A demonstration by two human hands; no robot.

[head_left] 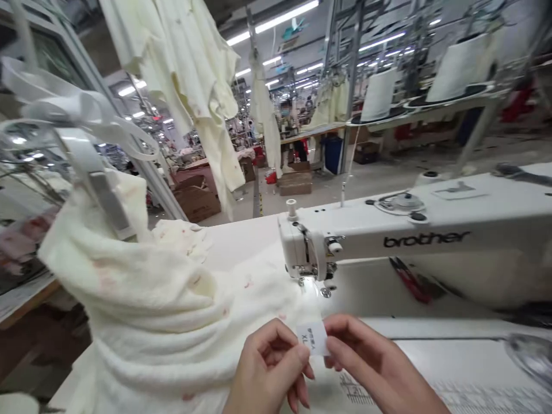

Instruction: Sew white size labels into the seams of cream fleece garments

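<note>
- Together, the thumb and forefinger of the left hand (271,371) pinch the label (317,339) at its left edge, the other fingers curled loosely below
- Opposite, the right hand (375,356) grasps the label's right edge between thumb and forefinger, so the label sits held between both hands
- It is small, white and roughly square, lying fairly flat, with dark print: a line of characters and a large "XL", both turned sideways; whether it is joined to anything, I cannot tell
- Its place is just in front of the lit needle area of the sewing machine (409,230), by the right-hand edge of the cream fabric (150,333)
- That fabric looks soft and plush, with scattered pinkish-red motifs; it lies in folds on the left, heaped up beneath a metal holder (107,198) that bears looped white tape (77,112)
- On the near edge of the worktop, printed ruler markings (357,391) show beneath the right hand
- Under the machine's white arm, lettered "brother", lies a red-handled tool (411,282)
- Farther out, cream garments (185,75) hang at upper left, and two white thread cones (379,95) stand at upper right
</note>
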